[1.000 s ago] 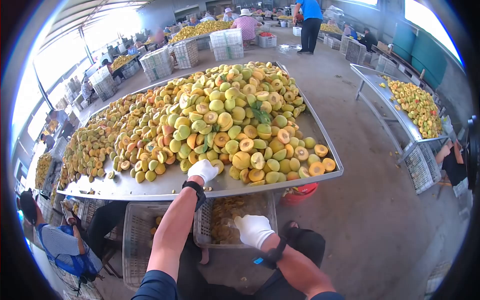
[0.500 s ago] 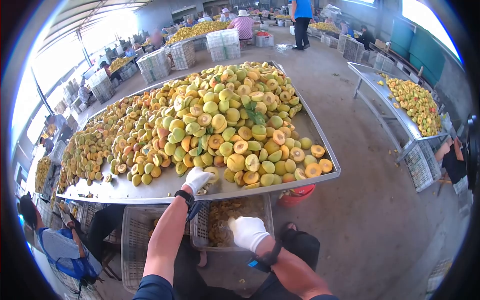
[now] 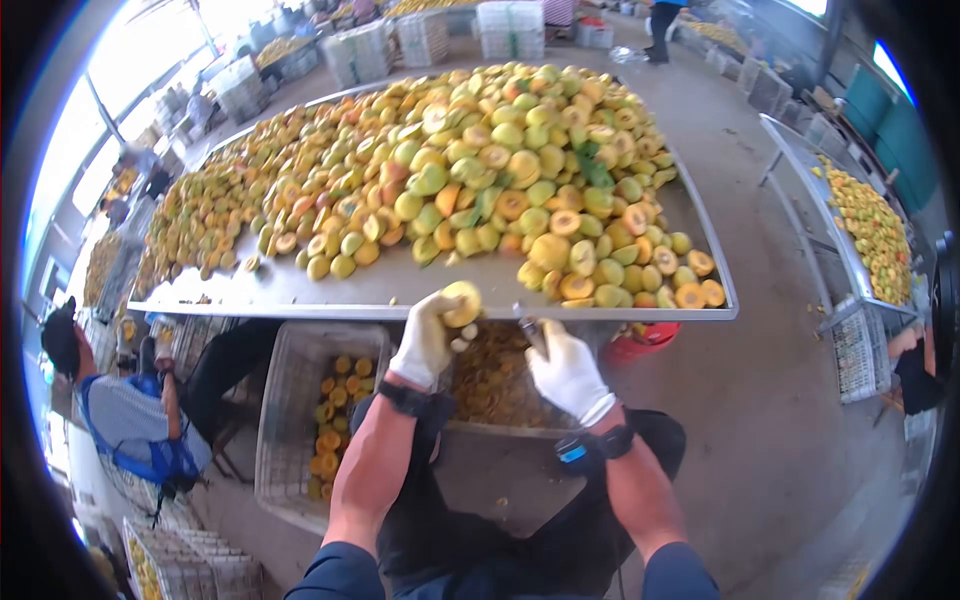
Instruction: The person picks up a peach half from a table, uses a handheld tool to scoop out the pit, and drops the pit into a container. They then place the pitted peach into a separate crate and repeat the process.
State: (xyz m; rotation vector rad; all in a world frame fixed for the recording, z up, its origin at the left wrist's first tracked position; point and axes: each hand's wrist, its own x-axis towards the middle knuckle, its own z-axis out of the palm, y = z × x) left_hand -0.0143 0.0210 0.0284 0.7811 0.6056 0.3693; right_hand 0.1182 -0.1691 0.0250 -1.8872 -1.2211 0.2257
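My left hand (image 3: 424, 343), in a white glove, holds a yellow-green fruit (image 3: 461, 304) with its cut face showing, over the front edge of the metal table (image 3: 370, 285). My gloved right hand (image 3: 568, 370) is closed on a small metal tool (image 3: 530, 328), its tip up near the table edge and apart from the fruit. A large heap of whole and halved fruit (image 3: 480, 150) covers much of the tabletop. Below my hands stands a crate of scraps (image 3: 495, 385). Fruit halves lie in the white crate (image 3: 275, 430) to its left.
A red bucket (image 3: 645, 343) stands under the table's right end. A seated person (image 3: 140, 410) is at the left. Another table (image 3: 790, 190) with fruit stands at the right. White crates (image 3: 510, 30) and other people are farther back.
My left hand has lifted off the heap's front with a fruit. My right hand has risen from over the scrap crate, and its tool now shows. The view has tilted down and shifted left.
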